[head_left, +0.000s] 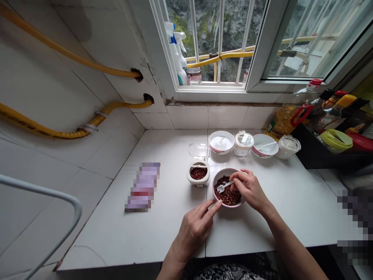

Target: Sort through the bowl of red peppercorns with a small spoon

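In the head view, my right hand [251, 188] pinches the handle of a small white spoon [225, 186], whose scoop is over the dark red peppercorn-like pieces [230, 199] in a bowl [215, 197]. My left hand [196, 227] lies at the bowl's near left side, fingers stretched out, the index fingertip at the rim. Left of the bowl stands a seasoning jar [198, 181] with its clear lid [198, 151] raised and similar dark red pieces inside. A small white bar crosses the jar's mouth.
Behind stand a bowl of white grains [220, 142], a closed jar [244, 144], another bowl with a white spoon [264, 146] and a second jar [289, 147]. An oil bottle [284, 116] and a black rack [309, 149] of condiments are at right. A blurred purple packet [143, 187] lies left.
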The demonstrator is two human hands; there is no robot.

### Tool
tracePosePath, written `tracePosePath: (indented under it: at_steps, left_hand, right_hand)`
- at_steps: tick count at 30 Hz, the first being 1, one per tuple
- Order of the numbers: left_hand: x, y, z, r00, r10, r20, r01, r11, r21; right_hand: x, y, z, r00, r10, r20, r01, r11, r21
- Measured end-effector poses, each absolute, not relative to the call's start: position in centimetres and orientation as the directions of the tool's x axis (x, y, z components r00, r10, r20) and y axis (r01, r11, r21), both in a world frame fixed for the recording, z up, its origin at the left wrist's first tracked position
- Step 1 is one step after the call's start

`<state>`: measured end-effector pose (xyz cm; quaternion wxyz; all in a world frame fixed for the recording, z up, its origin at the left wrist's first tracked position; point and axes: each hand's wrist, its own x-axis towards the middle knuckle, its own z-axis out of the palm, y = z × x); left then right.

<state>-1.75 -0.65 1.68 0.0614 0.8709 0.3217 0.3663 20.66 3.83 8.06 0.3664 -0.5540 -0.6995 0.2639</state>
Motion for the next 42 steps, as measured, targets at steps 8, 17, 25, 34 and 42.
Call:
tracePosePath:
  at_steps: [8, 17, 25, 34, 42]
  left_hand:
    - [-1.81, -0.59, 1.88, 0.53, 0.6, 0.599, 0.51, -0.79, 0.341]
    - [-1.8, -0.6, 1.79, 0.53, 0.603, 0.597, 0.508, -0.789, 0.346]
    - [-1.69, -0.58, 1.84, 0.523, 0.598, 0.608, 0.505, -0.792, 0.344]
    - [-1.82, -0.61, 1.75, 0.527, 0.602, 0.599, 0.517, -0.787, 0.337]
    - [-1.77, -0.64, 1.7, 0.521, 0.603, 0.603, 0.515, -0.786, 0.341]
  right_hand:
    - [20.76, 3.7, 8.23, -0.069, 0.977, 0.201, 0.57, 0.204, -0.796]
    - [20.45, 3.61, 7.87, -0.111, 0.972, 0.207, 0.568, 0.233, -0.789]
    - [20.56, 3.47, 8.54, -0.009, 0.993, 0.121, 0.41, 0.114, -0.905]
    - [20.54, 3.48, 7.87, -0.112, 0.97, 0.217, 0.581, 0.241, -0.778]
    - [20.77, 3.25, 8.54, -0.059, 0.982, 0.178, 0.523, 0.183, -0.833]
